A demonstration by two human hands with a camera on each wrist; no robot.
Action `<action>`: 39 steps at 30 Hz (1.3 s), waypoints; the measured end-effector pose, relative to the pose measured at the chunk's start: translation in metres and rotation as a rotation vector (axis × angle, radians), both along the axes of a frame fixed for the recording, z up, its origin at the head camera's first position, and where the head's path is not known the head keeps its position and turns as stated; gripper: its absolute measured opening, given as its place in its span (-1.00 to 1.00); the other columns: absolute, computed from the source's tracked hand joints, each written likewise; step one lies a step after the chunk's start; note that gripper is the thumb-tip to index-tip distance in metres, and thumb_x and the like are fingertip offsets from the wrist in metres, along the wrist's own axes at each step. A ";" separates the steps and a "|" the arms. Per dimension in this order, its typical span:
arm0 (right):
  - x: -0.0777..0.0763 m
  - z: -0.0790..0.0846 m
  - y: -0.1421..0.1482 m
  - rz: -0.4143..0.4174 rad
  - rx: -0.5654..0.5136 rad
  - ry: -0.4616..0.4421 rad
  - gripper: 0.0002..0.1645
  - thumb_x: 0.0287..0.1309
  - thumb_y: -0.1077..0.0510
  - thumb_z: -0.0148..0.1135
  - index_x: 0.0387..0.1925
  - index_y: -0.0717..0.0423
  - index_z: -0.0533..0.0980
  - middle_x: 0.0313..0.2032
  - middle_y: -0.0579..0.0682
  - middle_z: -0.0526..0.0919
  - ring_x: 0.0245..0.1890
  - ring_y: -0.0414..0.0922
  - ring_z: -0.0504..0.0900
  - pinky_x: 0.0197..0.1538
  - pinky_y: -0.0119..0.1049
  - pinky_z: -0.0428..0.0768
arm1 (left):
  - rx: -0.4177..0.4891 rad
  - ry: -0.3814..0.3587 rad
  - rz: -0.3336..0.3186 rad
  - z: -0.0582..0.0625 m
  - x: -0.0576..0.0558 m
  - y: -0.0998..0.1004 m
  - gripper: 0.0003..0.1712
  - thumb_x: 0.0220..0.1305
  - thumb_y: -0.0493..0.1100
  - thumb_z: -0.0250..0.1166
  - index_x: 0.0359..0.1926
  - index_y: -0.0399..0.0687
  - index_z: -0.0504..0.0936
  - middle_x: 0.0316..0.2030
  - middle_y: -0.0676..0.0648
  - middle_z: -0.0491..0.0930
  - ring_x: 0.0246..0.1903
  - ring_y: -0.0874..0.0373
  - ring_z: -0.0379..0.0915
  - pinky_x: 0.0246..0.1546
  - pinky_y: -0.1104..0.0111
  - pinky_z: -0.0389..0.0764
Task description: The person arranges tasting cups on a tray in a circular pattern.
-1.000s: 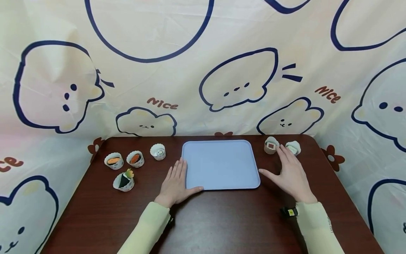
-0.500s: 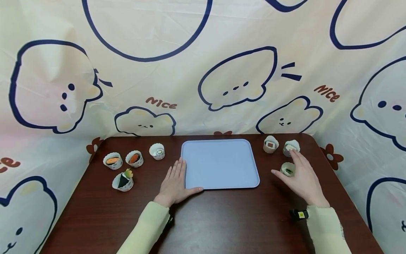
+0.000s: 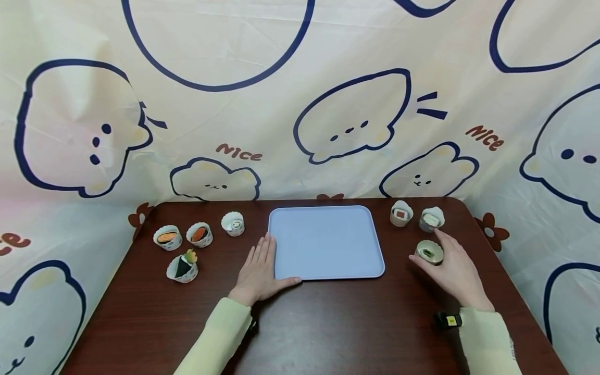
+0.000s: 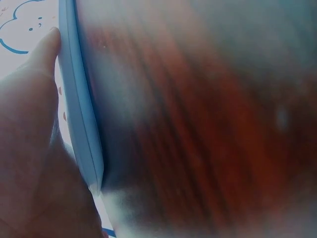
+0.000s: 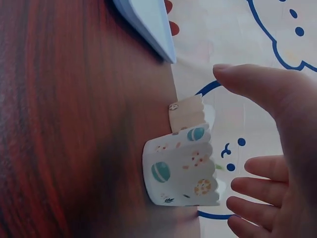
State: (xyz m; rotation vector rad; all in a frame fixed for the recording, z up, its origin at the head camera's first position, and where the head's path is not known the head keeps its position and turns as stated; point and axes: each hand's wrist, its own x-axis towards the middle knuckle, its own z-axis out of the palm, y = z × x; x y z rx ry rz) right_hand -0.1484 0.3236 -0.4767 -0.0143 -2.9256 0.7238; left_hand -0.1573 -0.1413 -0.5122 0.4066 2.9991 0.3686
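My left hand (image 3: 259, 275) lies with straight fingers along the left edge of the light blue tray (image 3: 328, 244), its thumb at the front rim. The left wrist view shows the thumb side of that hand beside the tray's edge (image 4: 81, 109). At the right, my right hand (image 3: 458, 276) hovers by a paper baking cup (image 3: 428, 252) with a small green-centred piece in it. Thumb and fingers are spread around this cup. In the right wrist view the patterned cup (image 5: 181, 168) stands on the table, with the fingers (image 5: 262, 191) apart from it.
Two more paper cups stand behind at the right, one with a square-topped piece (image 3: 400, 214), one with a white piece (image 3: 432, 219). To the left are several cups holding toy-like sushi, among them an orange-topped piece (image 3: 167, 238) and a dark triangular rice ball (image 3: 183, 267).
My right hand has moved right and back towards me, from over the rear right cups to the nearer cup, which it had hidden. The left hand stays at the tray.
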 end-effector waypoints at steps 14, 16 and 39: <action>0.009 -0.008 0.003 -0.006 -0.026 -0.043 0.29 0.10 -0.46 0.36 0.47 0.40 0.16 0.30 0.48 0.33 0.22 0.39 0.36 0.14 0.44 0.36 | -0.009 -0.005 0.001 0.001 0.000 0.001 0.48 0.07 0.67 0.18 0.59 -0.33 -0.10 0.59 -0.29 -0.19 0.55 -0.15 -0.26 0.49 0.03 -0.09; 0.009 -0.009 0.003 -0.006 -0.033 -0.046 0.26 0.12 -0.44 0.36 0.47 0.40 0.17 0.29 0.47 0.34 0.20 0.38 0.37 0.13 0.44 0.37 | -0.013 -0.006 0.001 0.002 0.000 0.001 0.47 0.07 0.67 0.18 0.59 -0.33 -0.10 0.59 -0.29 -0.19 0.55 -0.15 -0.27 0.49 0.03 -0.09; 0.005 -0.020 0.008 -0.002 -0.084 0.015 -0.09 0.25 -0.10 0.43 0.32 0.47 0.31 0.17 0.48 0.46 0.05 0.34 0.49 0.02 0.32 0.49 | -0.025 -0.007 0.004 0.001 0.000 0.001 0.48 0.07 0.69 0.14 0.59 -0.32 -0.12 0.59 -0.28 -0.21 0.56 -0.14 -0.28 0.49 0.03 -0.09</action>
